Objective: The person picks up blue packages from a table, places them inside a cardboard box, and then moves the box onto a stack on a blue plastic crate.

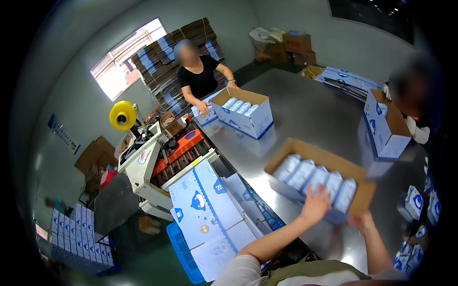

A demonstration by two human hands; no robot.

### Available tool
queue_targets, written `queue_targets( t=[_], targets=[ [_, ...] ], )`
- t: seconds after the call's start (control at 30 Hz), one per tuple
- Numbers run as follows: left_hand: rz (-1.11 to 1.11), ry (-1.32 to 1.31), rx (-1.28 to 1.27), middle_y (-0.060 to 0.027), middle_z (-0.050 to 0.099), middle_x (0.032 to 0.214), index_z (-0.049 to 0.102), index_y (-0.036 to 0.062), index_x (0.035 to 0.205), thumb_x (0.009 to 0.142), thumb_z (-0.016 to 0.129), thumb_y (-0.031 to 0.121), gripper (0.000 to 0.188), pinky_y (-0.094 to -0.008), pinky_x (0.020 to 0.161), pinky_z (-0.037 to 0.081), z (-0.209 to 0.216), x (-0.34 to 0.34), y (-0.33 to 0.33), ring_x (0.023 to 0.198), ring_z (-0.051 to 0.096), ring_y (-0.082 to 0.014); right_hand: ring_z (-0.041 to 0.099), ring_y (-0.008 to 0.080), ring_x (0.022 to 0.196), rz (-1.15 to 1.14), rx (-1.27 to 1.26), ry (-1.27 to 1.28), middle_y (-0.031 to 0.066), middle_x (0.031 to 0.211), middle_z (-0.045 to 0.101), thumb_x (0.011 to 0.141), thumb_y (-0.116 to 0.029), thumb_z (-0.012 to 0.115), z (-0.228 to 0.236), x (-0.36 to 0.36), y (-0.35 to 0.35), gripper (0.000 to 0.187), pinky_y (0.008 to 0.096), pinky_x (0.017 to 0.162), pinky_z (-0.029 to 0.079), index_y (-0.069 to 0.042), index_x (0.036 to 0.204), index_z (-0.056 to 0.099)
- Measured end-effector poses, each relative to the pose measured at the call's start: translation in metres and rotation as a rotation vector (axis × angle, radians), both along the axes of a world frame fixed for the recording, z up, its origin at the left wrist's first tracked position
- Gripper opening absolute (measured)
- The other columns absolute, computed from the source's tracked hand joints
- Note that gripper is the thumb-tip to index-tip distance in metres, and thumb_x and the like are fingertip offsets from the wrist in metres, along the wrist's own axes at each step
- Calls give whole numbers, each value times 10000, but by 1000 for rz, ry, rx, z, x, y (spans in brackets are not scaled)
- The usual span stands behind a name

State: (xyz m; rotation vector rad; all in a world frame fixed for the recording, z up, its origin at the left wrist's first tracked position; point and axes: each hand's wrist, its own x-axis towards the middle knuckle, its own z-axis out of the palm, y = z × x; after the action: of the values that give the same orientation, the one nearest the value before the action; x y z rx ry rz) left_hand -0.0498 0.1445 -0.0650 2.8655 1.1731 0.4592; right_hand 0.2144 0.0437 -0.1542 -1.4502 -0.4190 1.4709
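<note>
An open cardboard carton (365,195), white and blue outside and brown inside, sits tilted in front of me on the metal table, slightly blurred. A row of several white-and-blue soft packs (301,174) stands inside it. My left hand (317,200) reaches over the carton's near wall with its fingers spread, against the nearest packs; whether it presses on them I cannot tell. At the near right corner, my right hand (362,221) has its fingers closed on the carton's edge. Part of that grip is hidden.
A person (202,76) across the metal table (305,105) handles another filled carton (245,117). At right, a second person works at a carton (387,126). Loose packs (414,202) lie by the right edge. Flattened cartons (205,205) and a carton-sealing machine (162,157) stand left.
</note>
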Motion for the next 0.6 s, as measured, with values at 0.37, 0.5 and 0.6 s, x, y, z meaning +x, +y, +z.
queue_targets(
  t=[0.37, 0.5, 0.6],
  targets=[
    [0, 98, -465, -230, 259, 1429, 345, 15, 1353, 757, 636, 317, 729, -612, 1038, 175, -85, -19, -45, 1357, 179, -371, 614, 303, 968, 220, 757, -953, 169, 1052, 626, 723, -24, 631, 94, -214, 5, 372, 362, 857, 475, -40, 1093, 594],
    [-128, 324, -430, -236, 235, 1447, 339, 18, 1358, 742, 637, 376, 773, -601, 1045, 168, -89, 20, -70, 1360, 176, -378, 634, 292, 895, 343, 619, -801, 134, 979, 648, 722, -58, 639, 66, -196, -132, 310, 374, 797, 508, -79, 1032, 626],
    [-243, 168, -156, -244, 281, 1428, 377, -6, 1332, 747, 591, 364, 725, -612, 1057, 141, -158, 49, -97, 1343, 224, -394, 644, 276, 806, 391, 299, -865, 97, 908, 660, 764, -89, 606, 3, -173, -219, 264, 364, 736, 525, -115, 1026, 621]
  ],
)
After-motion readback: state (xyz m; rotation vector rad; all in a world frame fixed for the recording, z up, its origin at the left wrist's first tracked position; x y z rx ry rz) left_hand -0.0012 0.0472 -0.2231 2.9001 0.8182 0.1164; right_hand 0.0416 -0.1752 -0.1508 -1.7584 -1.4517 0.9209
